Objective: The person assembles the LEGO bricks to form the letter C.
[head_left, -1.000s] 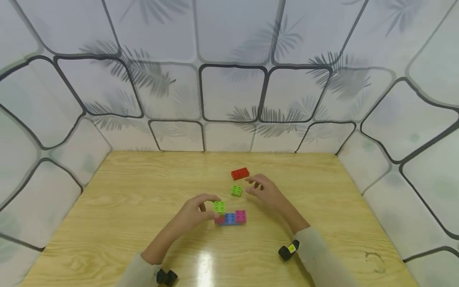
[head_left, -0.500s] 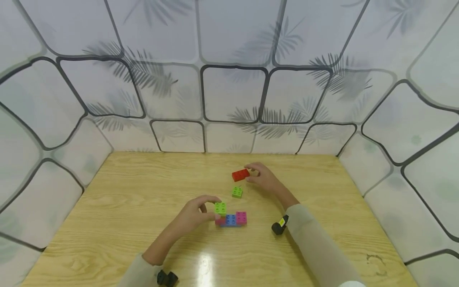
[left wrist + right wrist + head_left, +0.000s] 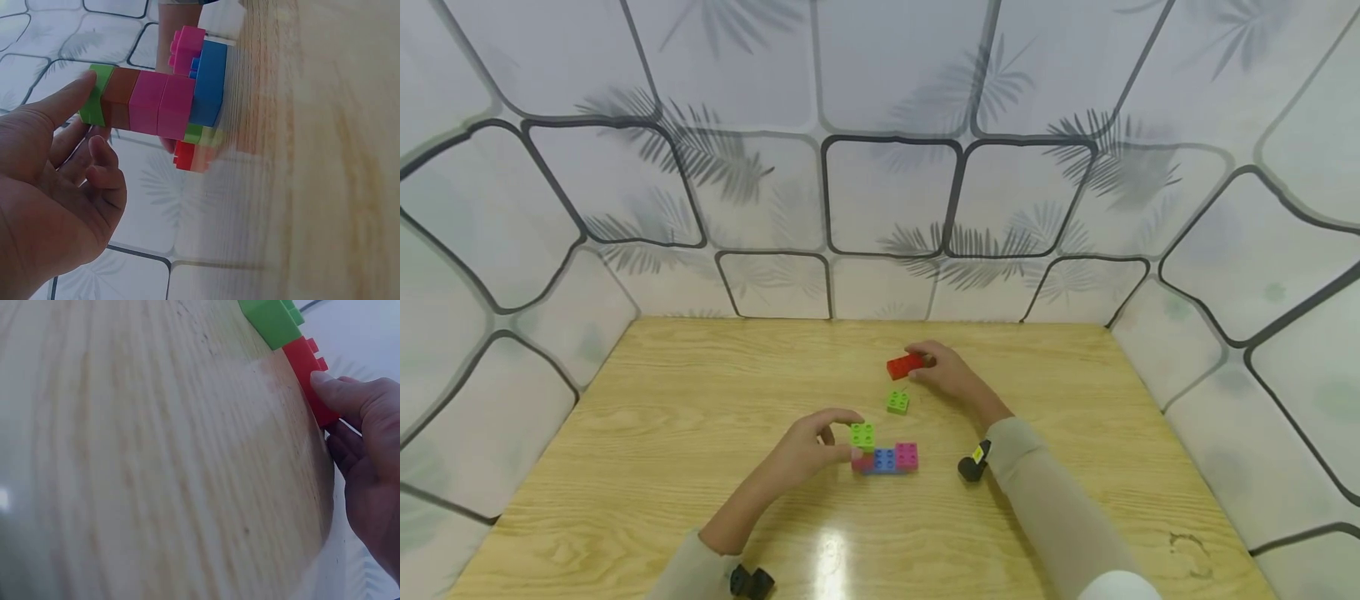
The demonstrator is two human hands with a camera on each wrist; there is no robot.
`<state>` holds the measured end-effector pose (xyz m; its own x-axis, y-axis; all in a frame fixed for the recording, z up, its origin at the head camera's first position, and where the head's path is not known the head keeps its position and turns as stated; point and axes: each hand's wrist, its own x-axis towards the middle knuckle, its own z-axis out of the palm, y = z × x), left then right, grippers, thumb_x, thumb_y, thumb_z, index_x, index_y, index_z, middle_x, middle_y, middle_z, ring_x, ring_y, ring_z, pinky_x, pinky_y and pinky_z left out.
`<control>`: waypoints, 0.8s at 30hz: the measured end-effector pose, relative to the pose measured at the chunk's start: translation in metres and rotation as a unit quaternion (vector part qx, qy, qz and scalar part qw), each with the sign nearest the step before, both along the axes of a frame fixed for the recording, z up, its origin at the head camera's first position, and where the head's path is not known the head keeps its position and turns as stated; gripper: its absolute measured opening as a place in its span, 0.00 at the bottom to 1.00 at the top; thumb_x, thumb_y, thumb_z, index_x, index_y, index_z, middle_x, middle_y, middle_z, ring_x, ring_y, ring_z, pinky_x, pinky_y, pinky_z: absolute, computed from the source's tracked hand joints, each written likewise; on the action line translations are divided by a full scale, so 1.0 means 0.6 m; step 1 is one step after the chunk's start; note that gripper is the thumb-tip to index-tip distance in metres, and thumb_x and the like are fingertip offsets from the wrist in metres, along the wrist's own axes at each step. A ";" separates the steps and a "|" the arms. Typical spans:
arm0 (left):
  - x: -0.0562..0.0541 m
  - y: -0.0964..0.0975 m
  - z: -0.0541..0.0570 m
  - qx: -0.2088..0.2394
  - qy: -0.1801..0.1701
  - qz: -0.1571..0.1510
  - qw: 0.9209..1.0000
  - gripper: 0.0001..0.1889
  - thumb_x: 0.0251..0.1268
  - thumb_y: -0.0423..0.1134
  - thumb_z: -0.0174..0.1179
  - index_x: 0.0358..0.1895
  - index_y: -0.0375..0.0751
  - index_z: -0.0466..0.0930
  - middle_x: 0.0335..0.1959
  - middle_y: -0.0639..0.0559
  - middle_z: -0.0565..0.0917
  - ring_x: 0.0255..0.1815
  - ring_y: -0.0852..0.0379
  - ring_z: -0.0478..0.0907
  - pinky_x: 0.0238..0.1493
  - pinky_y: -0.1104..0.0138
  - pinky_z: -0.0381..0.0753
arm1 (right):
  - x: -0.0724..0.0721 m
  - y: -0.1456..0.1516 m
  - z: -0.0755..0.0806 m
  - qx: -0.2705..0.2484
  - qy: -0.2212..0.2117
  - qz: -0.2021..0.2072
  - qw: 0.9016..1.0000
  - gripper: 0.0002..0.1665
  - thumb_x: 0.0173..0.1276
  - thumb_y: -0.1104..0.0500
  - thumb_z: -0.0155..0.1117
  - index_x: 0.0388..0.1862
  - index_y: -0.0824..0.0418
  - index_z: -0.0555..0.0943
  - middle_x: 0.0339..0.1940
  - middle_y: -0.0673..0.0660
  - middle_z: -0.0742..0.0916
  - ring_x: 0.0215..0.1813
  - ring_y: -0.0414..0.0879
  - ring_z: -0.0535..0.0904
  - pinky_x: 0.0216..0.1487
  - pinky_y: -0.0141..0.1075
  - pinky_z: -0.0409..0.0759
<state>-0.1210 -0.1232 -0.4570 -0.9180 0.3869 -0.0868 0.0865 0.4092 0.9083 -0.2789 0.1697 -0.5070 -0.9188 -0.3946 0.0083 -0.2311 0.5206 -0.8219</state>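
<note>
My left hand pinches the light-green toy brick on top of a small tower between thumb and fingers. In the left wrist view, a brown brick and two pink bricks lie under that green one. They stand on one end of a long blue brick, whose other end carries a single pink brick. Farther back, my right hand grips the right end of a red brick, thumb on its near side. The red brick rests on the table.
A loose green brick lies between the red brick and the built piece. Patterned walls enclose the wooden table at the back and both sides. Each wrist wears a small black camera.
My right hand has moved from beside the loose green brick to the red brick and taken hold of its right end. My left hand has kept its hold on the tower's top brick.
</note>
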 end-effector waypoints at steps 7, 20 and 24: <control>-0.001 0.000 -0.001 0.005 0.003 0.005 1.000 0.27 0.61 0.51 0.71 0.62 0.50 0.80 0.50 0.54 0.80 0.37 0.52 0.71 0.28 0.66 0.72 | -0.003 -0.005 -0.001 0.003 0.017 -0.007 1.000 0.27 0.69 0.58 0.69 0.66 0.60 0.78 0.64 0.60 0.80 0.64 0.59 0.76 0.68 0.53 0.72; -0.002 0.003 0.005 0.010 -0.001 0.007 1.000 0.26 0.61 0.49 0.72 0.62 0.50 0.80 0.50 0.51 0.80 0.36 0.53 0.71 0.27 0.68 0.72 | 0.011 0.001 0.011 0.013 0.072 0.010 0.997 0.24 0.68 0.57 0.71 0.61 0.62 0.81 0.57 0.58 0.83 0.53 0.52 0.78 0.56 0.47 0.78; -0.004 0.003 0.005 0.011 -0.003 0.007 1.000 0.26 0.61 0.49 0.72 0.62 0.50 0.80 0.50 0.52 0.80 0.36 0.53 0.71 0.27 0.68 0.72 | 0.024 0.000 0.023 0.010 0.080 0.016 0.997 0.23 0.68 0.57 0.70 0.60 0.62 0.82 0.57 0.58 0.83 0.51 0.50 0.78 0.52 0.43 0.78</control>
